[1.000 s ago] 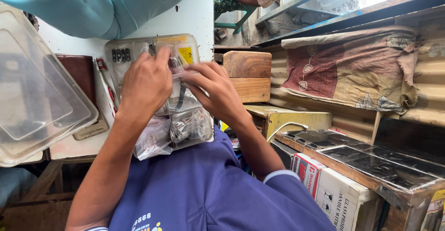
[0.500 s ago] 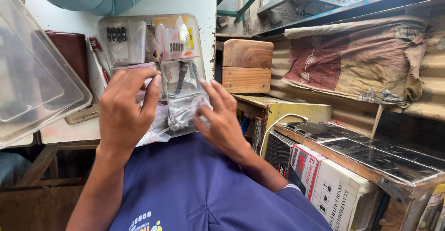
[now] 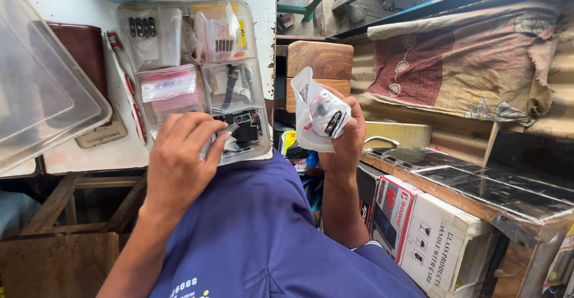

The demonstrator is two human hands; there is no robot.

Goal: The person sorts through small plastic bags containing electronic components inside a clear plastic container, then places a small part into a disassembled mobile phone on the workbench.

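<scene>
Right hand (image 3: 344, 139) clamped on small plastic bag (image 3: 317, 115) of parts. Left hand (image 3: 179, 160) fingers pinched together in clear compartment box (image 3: 251, 40), near its lower edge.

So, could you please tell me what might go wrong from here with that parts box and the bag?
1. The clear compartment box appears to rest partly on the person's lap and partly on the white table; a knee shift might tip it and mix the parts.
2. The left hand digs in the lowest compartment, so small parts could flick out.
3. The right hand holds the small plastic bag bunched in its grip; if its mouth is open, pieces may drop out.
</scene>
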